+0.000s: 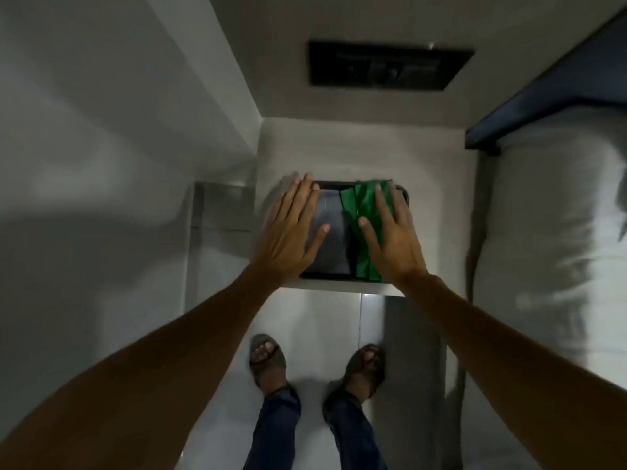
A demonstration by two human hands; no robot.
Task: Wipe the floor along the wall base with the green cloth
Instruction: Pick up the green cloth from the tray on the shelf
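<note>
A folded green cloth [363, 232] lies on the right half of a dark tray [325, 232], which rests on a white bedside surface [339, 154]. My right hand [393, 239] hovers flat over the cloth with fingers spread, partly covering it; whether it touches the cloth is unclear. Above the tray's left edge my left hand [291, 232] is spread open, holding nothing. The white floor [315, 327] shows below the surface, with my two sandalled feet [268, 364] standing on it.
A bed with white bedding [549, 239] and a dark frame [529, 110] stands at the right. White walls [101, 130] close in on the left and far side. A dark panel [386, 66] is set in the far wall. The floor strip is narrow.
</note>
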